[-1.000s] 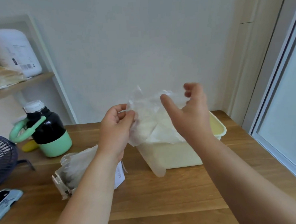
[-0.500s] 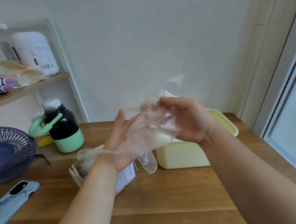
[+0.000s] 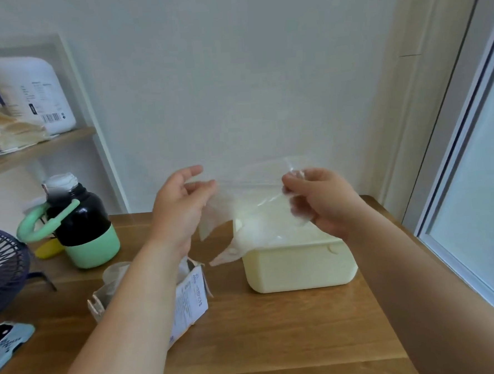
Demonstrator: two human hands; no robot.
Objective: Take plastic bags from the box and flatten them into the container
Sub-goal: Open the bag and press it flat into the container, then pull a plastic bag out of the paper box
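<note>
Wall [image 3: 233, 72], pale and plain, rose behind a wooden table [image 3: 278, 344]. Both forearms reached forward above the tabletop, raised level and held apart. The left hand [image 3: 177, 208] pinched the left edge of a clear plastic bag [image 3: 247, 207] at its fingertips, and the right hand [image 3: 319, 202] gripped the right edge with fingers curled in. The bag hung stretched between them over the open cream container [image 3: 297, 270]. A torn cardboard box [image 3: 189, 300] sat just left of the container, under the left forearm.

Clear, colourless plastic bag [image 3: 250, 209]; pale-yellow container [image 3: 300, 267]; white box [image 3: 192, 300] w/ dark print; black bottle [image 3: 80, 223] w/ mint-green base & handle; navy fan [image 3: 2, 265]; lt-blue phone [image 3: 6, 340]; brown wood-grain table [image 3: 277, 329]; white jug [image 3: 32, 93] w/ barcode label.
</note>
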